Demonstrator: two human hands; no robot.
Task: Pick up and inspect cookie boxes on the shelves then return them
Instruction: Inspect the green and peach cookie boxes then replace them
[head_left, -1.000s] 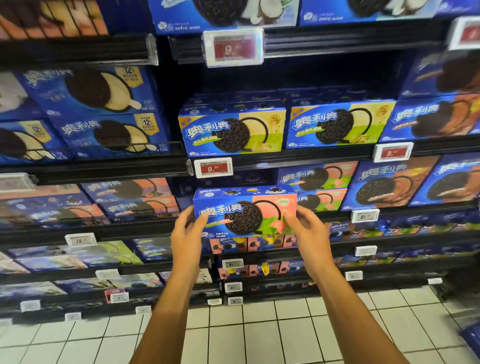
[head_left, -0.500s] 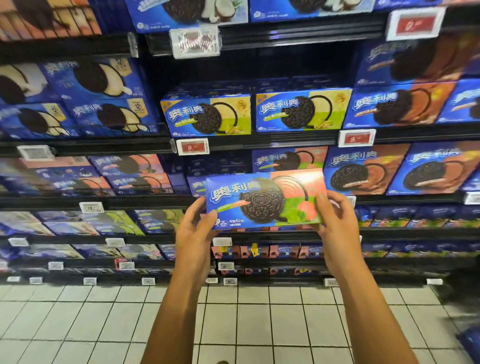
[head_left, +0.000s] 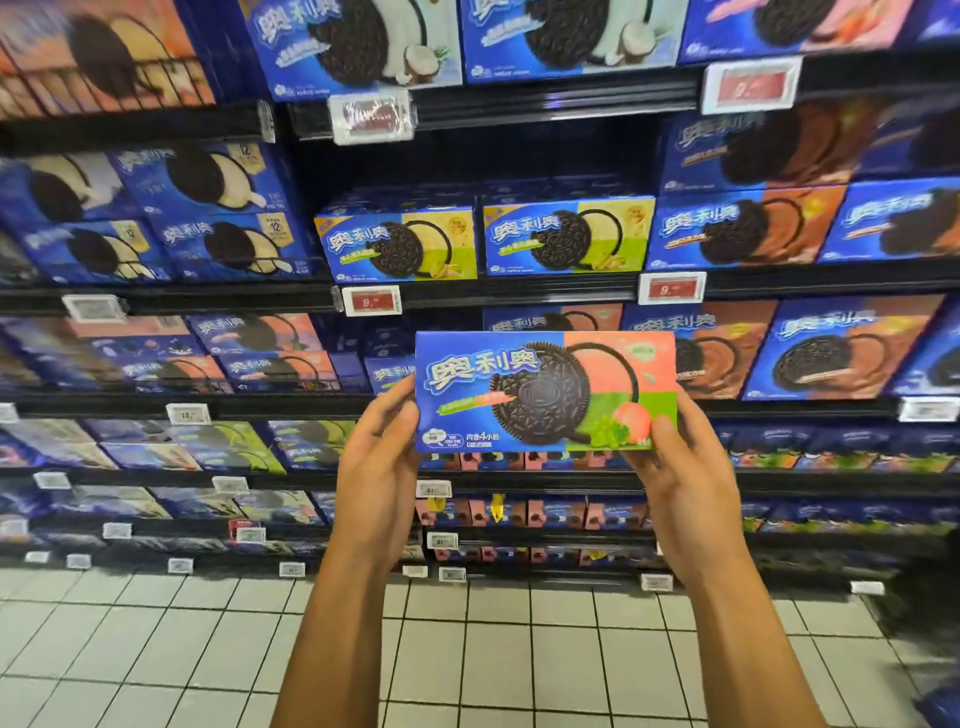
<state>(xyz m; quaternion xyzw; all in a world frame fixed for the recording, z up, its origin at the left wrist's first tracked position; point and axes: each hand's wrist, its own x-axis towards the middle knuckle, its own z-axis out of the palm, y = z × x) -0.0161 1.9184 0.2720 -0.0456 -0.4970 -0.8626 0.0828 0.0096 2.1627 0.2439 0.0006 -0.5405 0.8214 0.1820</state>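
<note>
Lifted since prev frame: blue-pink rectangular cardboard cookie box (head_left: 545, 391) now level w/ the red price tag (head_left: 371, 300) shelf, clear of it. Left hand (head_left: 376, 467), right hand (head_left: 680, 467) pinch its ends. Risk: thin end-only grip, box could slip.

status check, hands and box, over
Left hand and right hand grip the cookie box by its ends. Box off the shelf, front facing camera. Nothing in the way.
</note>
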